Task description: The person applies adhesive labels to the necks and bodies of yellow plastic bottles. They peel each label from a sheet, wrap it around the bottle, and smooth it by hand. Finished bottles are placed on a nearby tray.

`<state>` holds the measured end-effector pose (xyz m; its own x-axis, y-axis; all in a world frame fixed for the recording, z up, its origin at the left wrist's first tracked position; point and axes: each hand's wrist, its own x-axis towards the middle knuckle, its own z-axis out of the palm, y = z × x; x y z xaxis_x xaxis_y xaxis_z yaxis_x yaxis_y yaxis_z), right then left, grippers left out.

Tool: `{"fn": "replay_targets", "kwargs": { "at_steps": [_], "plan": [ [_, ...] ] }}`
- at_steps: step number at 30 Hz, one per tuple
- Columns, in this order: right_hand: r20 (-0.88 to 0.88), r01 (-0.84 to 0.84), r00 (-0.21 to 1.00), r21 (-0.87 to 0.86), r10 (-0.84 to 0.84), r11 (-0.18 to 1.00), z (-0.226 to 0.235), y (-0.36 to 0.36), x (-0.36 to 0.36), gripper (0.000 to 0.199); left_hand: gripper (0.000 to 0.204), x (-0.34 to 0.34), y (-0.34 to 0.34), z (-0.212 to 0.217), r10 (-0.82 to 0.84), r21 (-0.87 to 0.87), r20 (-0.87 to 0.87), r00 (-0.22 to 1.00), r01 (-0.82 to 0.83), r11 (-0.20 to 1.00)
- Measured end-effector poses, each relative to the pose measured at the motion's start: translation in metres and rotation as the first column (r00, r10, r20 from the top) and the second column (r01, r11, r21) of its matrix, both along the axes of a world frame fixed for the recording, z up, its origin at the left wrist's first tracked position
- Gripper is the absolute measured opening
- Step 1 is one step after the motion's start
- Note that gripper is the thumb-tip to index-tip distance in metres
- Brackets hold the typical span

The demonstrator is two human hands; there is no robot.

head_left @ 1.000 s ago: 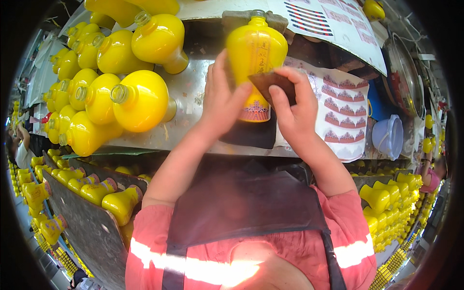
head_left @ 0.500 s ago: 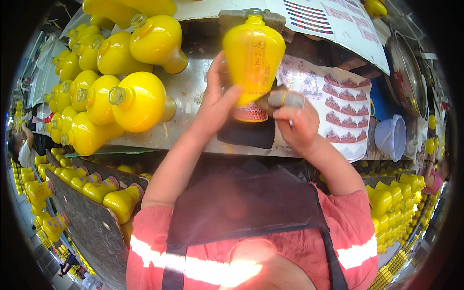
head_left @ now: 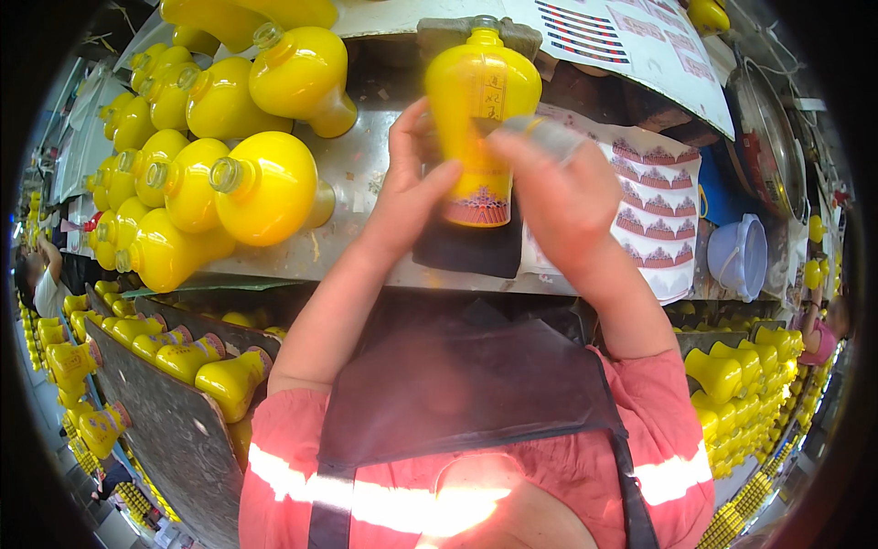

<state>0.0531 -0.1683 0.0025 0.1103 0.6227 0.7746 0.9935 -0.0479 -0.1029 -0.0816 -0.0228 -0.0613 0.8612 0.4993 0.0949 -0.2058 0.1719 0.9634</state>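
Note:
A glossy yellow bottle (head_left: pixel 457 87) lies with its clear neck pointing away from me, on a grey cloth pad (head_left: pixel 521 38). A patterned red and blue band rings its base, and a label strip runs down its front. My left hand (head_left: pixel 402 183) grips the bottle's left side, thumb toward the front. Over the lower front is my right hand (head_left: pixel 567 188), smeared by motion, with grey wrapping on a finger. It pinches a small dark flat piece (head_left: pixel 485 126) against the bottle. A black pad (head_left: pixel 466 253) lies under the base.
Several yellow bottles (head_left: pixel 265 188) lie on the metal table at left. A sheet of patterned decals (head_left: pixel 654 197) lies right of my hands, with a light blue bucket (head_left: pixel 737 258) beyond. Boards bearing more bottles (head_left: pixel 229 375) stand below the table edge.
My right hand has moved up the bottle from the base band to the label strip, taking the dark piece along. The band now shows more fully. My left hand keeps its grip.

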Motion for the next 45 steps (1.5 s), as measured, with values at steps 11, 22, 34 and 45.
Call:
{"fn": "replay_targets", "kwargs": {
  "at_steps": [11, 22, 34, 45],
  "plan": [
    [-0.671, 0.009, 0.738, -0.093, -0.069, 0.996, 0.055, 0.017, 0.021, 0.015, 0.058, 0.044, 0.026, 0.032, 0.314, 0.520, 0.053, 0.948, -0.295, 0.802],
    [-0.104, 0.208, 0.959, -0.376, -0.264, 0.903, 0.030, 0.031, 0.024, 0.048, 0.030, 0.080, 0.035, 0.040, 0.403, 0.436, 0.041, 0.914, -0.379, 0.816],
    [0.011, 0.282, 0.950, -0.451, -0.311, 0.847, 0.031, 0.030, 0.025, 0.050, 0.032, 0.075, 0.033, 0.049, 0.390, 0.609, 0.038, 0.920, -0.330, 0.721],
    [-0.172, 0.009, 0.982, -0.365, -0.077, 0.931, 0.039, 0.027, 0.040, 0.050, 0.037, 0.071, 0.024, 0.044, 0.418, 0.640, 0.108, 0.902, -0.385, 0.665]
  ]
}}
